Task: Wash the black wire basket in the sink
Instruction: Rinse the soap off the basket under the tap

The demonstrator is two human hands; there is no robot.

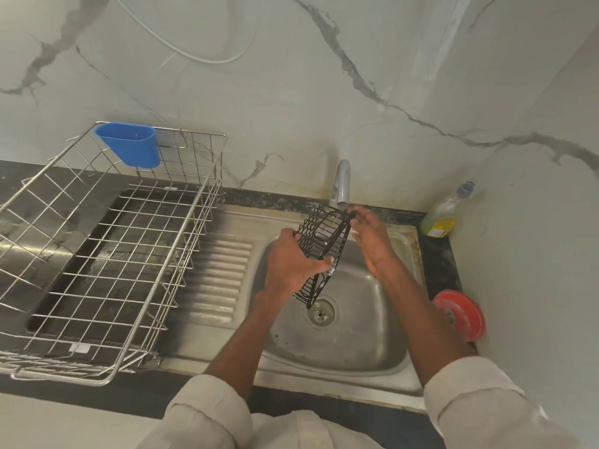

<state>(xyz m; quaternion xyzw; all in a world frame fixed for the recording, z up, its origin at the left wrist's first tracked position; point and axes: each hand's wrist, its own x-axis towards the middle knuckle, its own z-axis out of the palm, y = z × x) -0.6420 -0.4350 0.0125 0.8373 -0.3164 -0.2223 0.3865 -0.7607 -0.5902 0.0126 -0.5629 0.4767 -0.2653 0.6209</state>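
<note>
I held the black wire basket (pixel 321 251) tilted over the sink (pixel 340 345), its top end just under the tap (pixel 342 183). My left hand (pixel 291 260) was wrapped around its lower side; my right hand (pixel 372 241) lay open against the far edge, gripping nothing. Rinsing looked underway; whether water ran, I couldn't tell. Scrubbing and draining remained.
</note>
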